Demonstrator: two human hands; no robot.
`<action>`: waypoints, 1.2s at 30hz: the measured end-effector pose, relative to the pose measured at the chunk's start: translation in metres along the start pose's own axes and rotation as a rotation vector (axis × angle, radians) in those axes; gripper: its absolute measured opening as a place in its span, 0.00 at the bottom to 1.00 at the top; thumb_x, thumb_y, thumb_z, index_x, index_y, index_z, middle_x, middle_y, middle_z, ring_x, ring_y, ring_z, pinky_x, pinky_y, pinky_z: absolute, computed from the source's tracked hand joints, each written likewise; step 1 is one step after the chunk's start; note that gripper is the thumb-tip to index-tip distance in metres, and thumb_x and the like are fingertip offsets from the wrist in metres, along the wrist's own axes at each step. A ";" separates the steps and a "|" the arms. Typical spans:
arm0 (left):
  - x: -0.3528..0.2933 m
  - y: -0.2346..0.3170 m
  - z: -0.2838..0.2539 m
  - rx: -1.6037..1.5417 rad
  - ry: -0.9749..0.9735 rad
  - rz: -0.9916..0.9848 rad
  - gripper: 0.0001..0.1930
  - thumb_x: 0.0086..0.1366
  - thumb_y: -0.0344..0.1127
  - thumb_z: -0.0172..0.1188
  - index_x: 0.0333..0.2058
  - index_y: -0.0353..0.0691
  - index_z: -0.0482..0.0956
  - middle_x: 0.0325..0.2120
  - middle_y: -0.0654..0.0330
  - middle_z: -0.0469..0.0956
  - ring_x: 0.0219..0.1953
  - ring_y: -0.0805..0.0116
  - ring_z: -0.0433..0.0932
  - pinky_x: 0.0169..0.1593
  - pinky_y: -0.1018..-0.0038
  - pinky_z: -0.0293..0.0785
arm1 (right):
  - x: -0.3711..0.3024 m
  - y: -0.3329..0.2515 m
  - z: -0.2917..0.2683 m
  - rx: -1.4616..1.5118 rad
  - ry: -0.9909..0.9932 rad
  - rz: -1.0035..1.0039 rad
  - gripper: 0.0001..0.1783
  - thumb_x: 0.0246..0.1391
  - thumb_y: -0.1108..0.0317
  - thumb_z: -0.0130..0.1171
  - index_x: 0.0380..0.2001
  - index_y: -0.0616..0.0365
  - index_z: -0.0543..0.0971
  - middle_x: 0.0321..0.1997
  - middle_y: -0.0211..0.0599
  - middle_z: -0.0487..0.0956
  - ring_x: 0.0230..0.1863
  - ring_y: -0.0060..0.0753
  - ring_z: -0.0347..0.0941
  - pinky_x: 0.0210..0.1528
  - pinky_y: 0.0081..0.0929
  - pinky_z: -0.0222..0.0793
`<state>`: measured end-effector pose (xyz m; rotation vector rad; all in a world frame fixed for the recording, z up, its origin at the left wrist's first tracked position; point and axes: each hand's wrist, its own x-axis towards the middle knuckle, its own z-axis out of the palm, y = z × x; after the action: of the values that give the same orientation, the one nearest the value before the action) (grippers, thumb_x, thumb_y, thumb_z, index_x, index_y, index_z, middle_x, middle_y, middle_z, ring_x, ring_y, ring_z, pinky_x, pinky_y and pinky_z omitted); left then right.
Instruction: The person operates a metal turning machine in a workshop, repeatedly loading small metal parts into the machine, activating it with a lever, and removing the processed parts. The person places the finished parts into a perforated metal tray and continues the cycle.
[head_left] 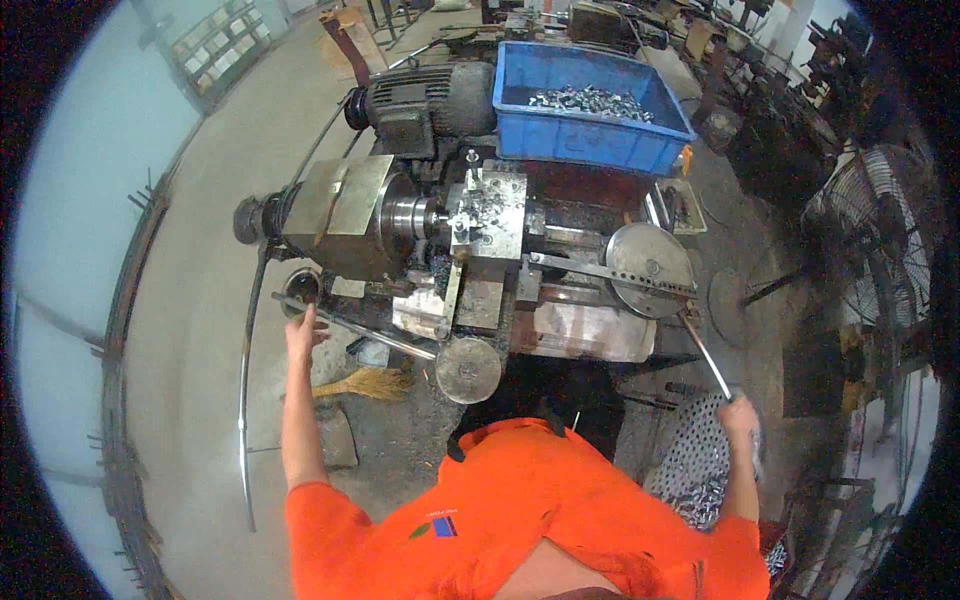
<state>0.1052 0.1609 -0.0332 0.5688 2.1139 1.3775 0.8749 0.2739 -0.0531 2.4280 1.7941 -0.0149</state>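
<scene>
In front of me stands a small metal lathe with a spindle chuck (405,217) and a tool block (497,215). My left hand (304,334) is at the outer end of a steel lever (385,340), its fingers partly stretched out and not wrapped round the bar. That lever runs to a round metal disc (468,370) at the near side. On the right, my right hand (738,415) is closed round the lower end of a thin lever rod (708,355). This rod slants down from a larger round plate (650,265) crossed by a perforated bar (610,272).
Behind the lathe sits a blue crate (590,145) with many small metal parts, beside an electric motor (430,100). A perforated basket (690,440) of shiny parts stands low at my right. A straw broom (365,384) lies at left; a large fan (870,230) stands far right.
</scene>
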 end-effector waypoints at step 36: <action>-0.003 0.008 0.043 -0.051 -0.056 -0.022 0.21 0.55 0.48 0.46 0.32 0.32 0.69 0.16 0.57 0.71 0.13 0.67 0.73 0.15 0.79 0.68 | 0.084 0.021 0.007 -0.073 0.055 0.015 0.21 0.31 0.54 0.56 0.26 0.60 0.73 0.29 0.43 0.72 0.33 0.46 0.68 0.36 0.41 0.63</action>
<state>0.1356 0.1914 -0.0394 0.5553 2.0294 1.3828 0.9207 0.3473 -0.0650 2.4137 1.7655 0.1184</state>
